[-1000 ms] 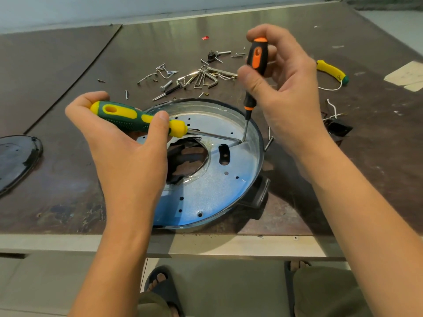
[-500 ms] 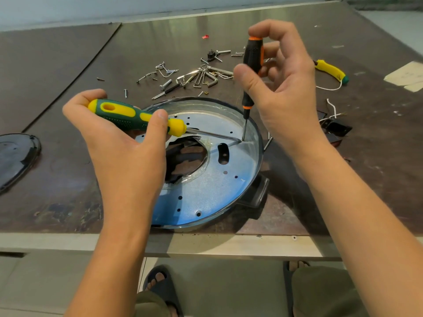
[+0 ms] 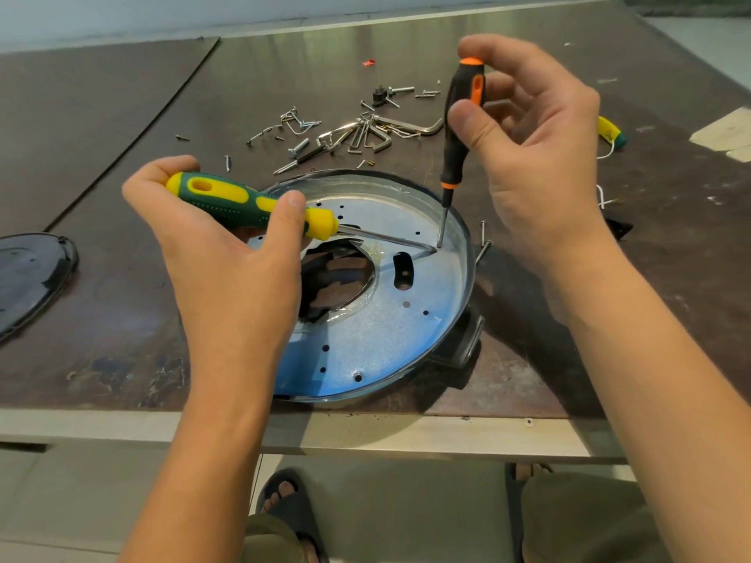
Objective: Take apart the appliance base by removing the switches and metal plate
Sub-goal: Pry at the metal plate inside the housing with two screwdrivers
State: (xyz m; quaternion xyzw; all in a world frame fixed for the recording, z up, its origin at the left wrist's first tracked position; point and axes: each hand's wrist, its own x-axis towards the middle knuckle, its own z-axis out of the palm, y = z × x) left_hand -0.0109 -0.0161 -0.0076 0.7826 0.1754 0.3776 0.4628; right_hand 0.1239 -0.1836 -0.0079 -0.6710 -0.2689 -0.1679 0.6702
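The round shiny metal plate (image 3: 386,319) lies face up in the black appliance base (image 3: 463,345), which sits on the dark brown worktop (image 3: 101,115) close to its near edge. The plate has a large ragged hole in its middle and a dark oval slot to the right of that.

The left hand (image 3: 227,253) grips a green-and-yellow-handled screwdriver (image 3: 244,205), fingers and thumb wrapped round the handle, and holds it nearly level, so the shaft runs rightward low over the plate. The right hand (image 3: 540,156) pinches a slimmer black-and-orange-handled screwdriver (image 3: 461,115) between thumb and curled fingers and holds it almost upright. The two tips meet at one spot near the plate's right rim (whether a screw sits there cannot be told).

Behind the base lies a loose scatter of screws and hex keys (image 3: 357,132). A glossy black oval cover (image 3: 28,278) rests at the left edge of the view. A yellow-handled tool (image 3: 609,132) shows partly behind the right hand. Two loose screws (image 3: 483,241) lie just beside the base's right rim.
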